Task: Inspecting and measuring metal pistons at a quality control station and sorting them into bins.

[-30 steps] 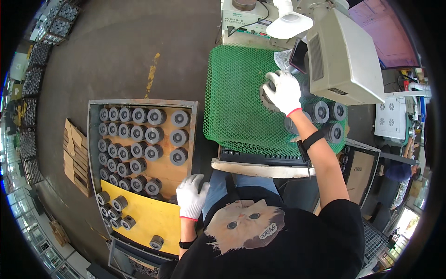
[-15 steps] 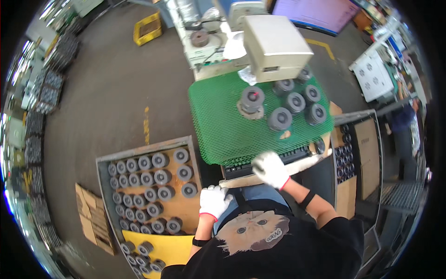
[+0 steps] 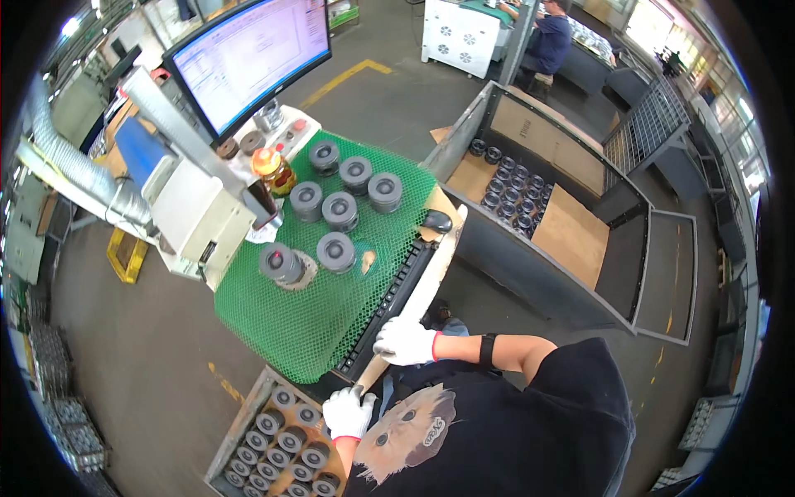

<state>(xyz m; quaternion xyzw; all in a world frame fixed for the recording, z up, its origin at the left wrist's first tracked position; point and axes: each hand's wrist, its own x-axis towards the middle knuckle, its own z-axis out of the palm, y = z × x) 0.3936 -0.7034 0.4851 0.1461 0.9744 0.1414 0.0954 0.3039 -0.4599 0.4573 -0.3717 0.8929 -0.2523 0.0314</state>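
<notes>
My left hand (image 3: 348, 412), in a white glove with a red cuff, is closed over the near left end of a pale wooden board (image 3: 431, 286). My right hand (image 3: 404, 340), gloved the same way, has its fingers curled on that board's edge, beside a black keyboard (image 3: 383, 311). Beyond them lies a green mesh mat (image 3: 273, 331) carrying several grey piston-like cylinders (image 3: 339, 211). One cylinder (image 3: 280, 263) sits on a round base with a red light spot on its top, near the beige machine head (image 3: 203, 217). Neither hand touches a cylinder.
A black mouse (image 3: 436, 221) rests at the board's right end. More cylinders fill a crate (image 3: 240, 421) at lower left. Right of the table stands a grey metal bin (image 3: 530, 282) with dark parts inside. A monitor (image 3: 257, 62) is at the back; a seated person (image 3: 549, 45) works far off.
The view has turned to the right, bringing the monitor and metal bin more fully into sight. My right hand has come down from the keyboard onto the board's edge; my left hand stays at the edge.
</notes>
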